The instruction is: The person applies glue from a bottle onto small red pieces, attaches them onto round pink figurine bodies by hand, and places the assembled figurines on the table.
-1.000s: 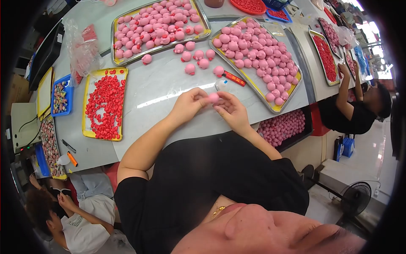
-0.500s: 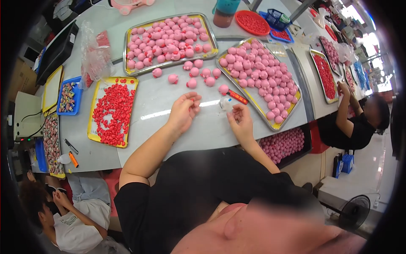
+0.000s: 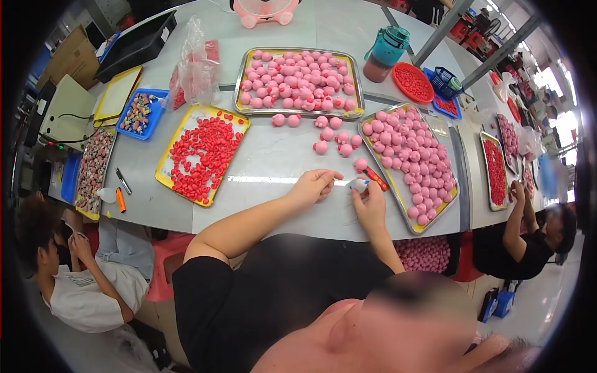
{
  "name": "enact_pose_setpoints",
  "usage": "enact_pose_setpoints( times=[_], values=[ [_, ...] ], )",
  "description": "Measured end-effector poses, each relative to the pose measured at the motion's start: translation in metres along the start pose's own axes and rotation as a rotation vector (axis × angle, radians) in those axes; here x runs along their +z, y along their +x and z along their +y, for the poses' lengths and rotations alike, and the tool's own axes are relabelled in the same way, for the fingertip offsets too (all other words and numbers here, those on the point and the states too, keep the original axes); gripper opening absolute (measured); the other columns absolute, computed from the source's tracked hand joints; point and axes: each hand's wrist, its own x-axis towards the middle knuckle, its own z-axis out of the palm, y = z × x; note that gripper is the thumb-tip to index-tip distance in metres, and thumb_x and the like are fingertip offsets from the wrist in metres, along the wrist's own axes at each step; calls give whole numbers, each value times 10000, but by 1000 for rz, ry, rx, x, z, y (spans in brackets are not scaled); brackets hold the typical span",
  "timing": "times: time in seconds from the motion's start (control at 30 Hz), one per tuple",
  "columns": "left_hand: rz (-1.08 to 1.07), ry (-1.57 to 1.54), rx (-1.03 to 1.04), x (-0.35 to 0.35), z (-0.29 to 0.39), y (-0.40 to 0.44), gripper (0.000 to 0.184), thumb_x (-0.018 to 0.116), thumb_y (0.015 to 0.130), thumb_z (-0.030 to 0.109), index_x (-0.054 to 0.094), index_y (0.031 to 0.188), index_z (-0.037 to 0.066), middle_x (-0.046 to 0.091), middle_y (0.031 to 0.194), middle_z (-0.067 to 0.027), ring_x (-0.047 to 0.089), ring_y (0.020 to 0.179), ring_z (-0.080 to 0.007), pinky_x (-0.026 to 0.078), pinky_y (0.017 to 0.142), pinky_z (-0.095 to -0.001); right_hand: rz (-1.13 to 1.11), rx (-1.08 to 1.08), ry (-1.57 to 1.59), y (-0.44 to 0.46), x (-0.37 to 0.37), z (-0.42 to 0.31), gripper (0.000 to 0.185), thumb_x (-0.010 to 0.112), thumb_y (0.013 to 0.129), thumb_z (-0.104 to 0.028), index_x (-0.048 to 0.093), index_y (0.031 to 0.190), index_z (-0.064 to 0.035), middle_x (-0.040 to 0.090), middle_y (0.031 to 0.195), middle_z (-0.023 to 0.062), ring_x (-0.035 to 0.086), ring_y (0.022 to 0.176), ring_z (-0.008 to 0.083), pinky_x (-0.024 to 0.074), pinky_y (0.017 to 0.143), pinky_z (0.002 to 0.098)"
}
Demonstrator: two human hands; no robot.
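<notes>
My left hand (image 3: 315, 188) is over the middle of the table, its fingers curled together; what they hold, if anything, is too small to name. To its right, my right hand (image 3: 370, 204) has its fingers around a small white bottle (image 3: 359, 184) with a blue tip. Just beyond lies a red strip (image 3: 376, 179) with a pink ball (image 3: 360, 164) at its end. Several pink balls (image 3: 320, 148) with red parts sit loose on the table. A tray of pink balls (image 3: 455, 193) is at the right, and a yellow-lined tray (image 3: 163, 176) of red pieces stands at the left.
Another tray of pink balls (image 3: 239, 102) stands at the back. Behind it are a teal bottle (image 3: 390, 46) and a red dish (image 3: 413, 82). A blue tray (image 3: 156, 118), pens (image 3: 123, 181) and a plastic bag (image 3: 198, 68) are at the left. People sit on both sides.
The pink ball between my hands has left them, and one more lies among the loose ones. My hands have parted; my right hand has taken hold of the white bottle. The view has shifted.
</notes>
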Motion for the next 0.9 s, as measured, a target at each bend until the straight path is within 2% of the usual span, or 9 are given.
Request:
enact_pose_setpoints(
  times=[0.13, 0.2, 0.3, 0.37, 0.5, 0.57, 0.67, 0.77, 0.9],
  values=[
    [-19, 20, -16, 3, 0, 0, 220, 458, 954, 108, 557, 1125, 11, 460, 744, 46, 319, 561, -29, 254, 463, -180, 28, 32, 167, -9, 3, 16, 276, 619, 830, -68, 547, 1086, 5, 569, 901, 83, 557, 752, 142, 454, 690, 260],
    [-21, 32, -28, 5, 1, -2, 222, 463, 946, 88, 551, 1134, 9, 463, 745, 43, 327, 566, -28, 257, 464, -179, -19, 201, 624, -14, -1, 10, 269, 562, 875, -44, 500, 1130, 15, 573, 994, 76, 561, 852, 132, 466, 736, 256],
    [17, 29, 22, 6, 0, -1, 229, 502, 920, 58, 553, 1137, 6, 531, 793, 14, 342, 561, -29, 265, 464, -175, -32, 173, 753, -17, 0, 14, 272, 511, 900, -19, 457, 1164, 13, 558, 1058, 63, 548, 923, 124, 472, 775, 258],
    [13, 67, -5, 3, 1, 0, 201, 537, 902, 47, 582, 1094, 6, 592, 868, -29, 358, 551, -31, 273, 459, -177, -51, 189, 746, -18, 0, 18, 272, 510, 898, -13, 455, 1163, 10, 557, 1067, 68, 544, 943, 123, 469, 790, 259],
    [18, 91, -46, 5, 5, -2, 174, 552, 901, 54, 607, 1060, 8, 619, 941, -65, 360, 540, -32, 282, 454, -183, -100, 182, 735, -17, 0, 16, 265, 496, 897, -26, 456, 1157, 5, 557, 1122, 86, 551, 949, 128, 473, 823, 273],
    [35, 2, -103, 8, 8, -4, 173, 547, 912, 75, 618, 1055, 8, 591, 864, -35, 364, 544, -35, 282, 452, -189, -94, 203, 751, -17, 1, 16, 273, 507, 897, -21, 452, 1163, 6, 556, 1108, 78, 545, 953, 125, 462, 826, 264],
    [26, -66, -82, 3, 5, -1, 198, 537, 920, 87, 603, 1088, 6, 542, 787, -5, 359, 544, -36, 278, 451, -190, -95, 227, 772, -17, 0, 14, 278, 523, 901, -27, 449, 1167, 10, 560, 1094, 76, 540, 964, 122, 450, 830, 255],
    [32, -90, -66, 3, 6, -1, 212, 537, 925, 111, 591, 1102, 8, 488, 741, 20, 352, 543, -36, 275, 452, -191, -93, 243, 771, -17, -2, 5, 287, 535, 908, -49, 439, 1170, 16, 570, 1094, 92, 545, 977, 126, 450, 832, 257],
    [61, 11, -2, 3, 4, -1, 229, 559, 915, 130, 583, 1110, 13, 499, 755, 24, 362, 551, -31, 281, 459, -185, -56, 202, 793, -19, 0, 4, 335, 551, 917, -88, 403, 1197, 21, 585, 1092, 120, 556, 988, 137, 453, 833, 261]
  ],
)
